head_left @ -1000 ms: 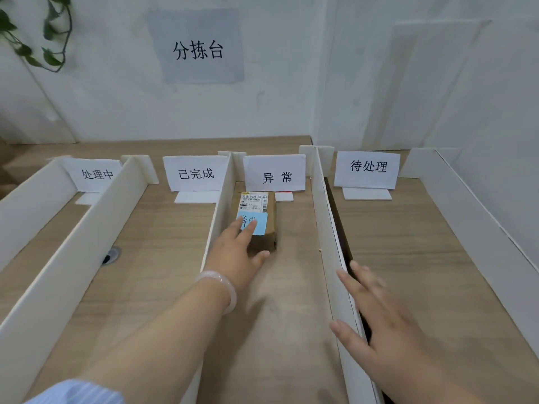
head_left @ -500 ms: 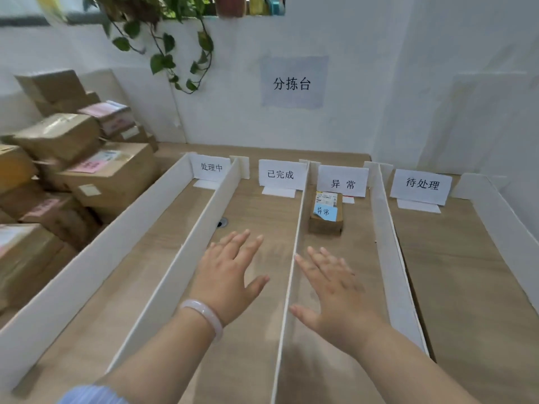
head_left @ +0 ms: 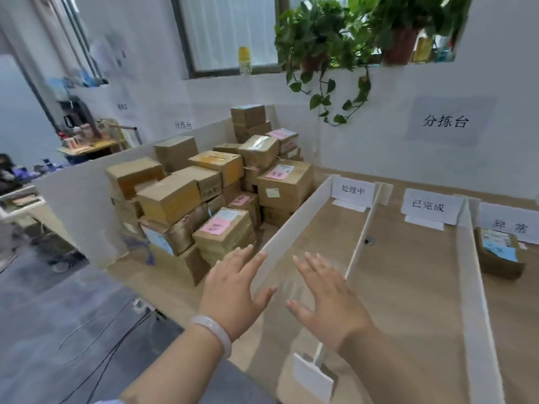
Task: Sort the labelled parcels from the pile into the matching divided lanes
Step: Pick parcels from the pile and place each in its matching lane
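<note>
Facing brown taped parcels point(head_left: 204, 193) with pink labels point(head_left: 215, 225), left hand point(head_left: 233, 290) and right hand point(head_left: 326, 298) both spread

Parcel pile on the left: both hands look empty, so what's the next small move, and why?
The left hand and right hand are open and hold nothing, so probably reach them forward and left to the pink-labelled parcel at the front of the pile. It lies on top, closest to them.

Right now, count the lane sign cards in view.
3: 处理中 card leftmost, 已完成 card beside it, 异常 card cut off at right; more may sit off-frame.
</note>
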The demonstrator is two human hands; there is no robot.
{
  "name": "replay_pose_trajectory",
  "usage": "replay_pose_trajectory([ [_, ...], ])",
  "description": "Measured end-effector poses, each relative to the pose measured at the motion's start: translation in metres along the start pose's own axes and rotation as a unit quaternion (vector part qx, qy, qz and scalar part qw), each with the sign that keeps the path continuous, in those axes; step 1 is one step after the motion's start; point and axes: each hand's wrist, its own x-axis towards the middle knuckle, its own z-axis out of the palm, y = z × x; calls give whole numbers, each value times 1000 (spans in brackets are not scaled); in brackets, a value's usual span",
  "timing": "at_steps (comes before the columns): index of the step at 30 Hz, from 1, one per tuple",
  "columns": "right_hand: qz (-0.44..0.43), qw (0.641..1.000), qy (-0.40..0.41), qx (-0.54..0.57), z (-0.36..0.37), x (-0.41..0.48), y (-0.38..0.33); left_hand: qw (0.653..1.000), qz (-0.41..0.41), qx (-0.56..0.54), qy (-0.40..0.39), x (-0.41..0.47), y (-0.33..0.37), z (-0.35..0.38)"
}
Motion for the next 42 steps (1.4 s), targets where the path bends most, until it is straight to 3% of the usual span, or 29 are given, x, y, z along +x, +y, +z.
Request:
replay_pose_trajectory([
  [4,-45,998,-35,0,30,24,-54,999,-53,-5,9,-16,-62,-18],
  [10,-44,997,-52,35,51,75,-96,994,-104,-25,1,-5,-129,-26],
  [22,-56,985,-83,139,86,226,-163,978,-201,-56,-6,90,-253,-35],
  [25,-36,982,-100,156,85,255,-179,976,-206,-69,8,116,-273,-39],
  [33,21,980,-47,192,118,314,-203,967,-205,-149,24,167,-333,-35],
  [37,103,960,-17,260,134,332,-224,957,-197,-208,-43,196,-364,-31],
  [42,169,935,35,311,155,344,-252,955,-113,-259,-92,212,-387,-29],
])
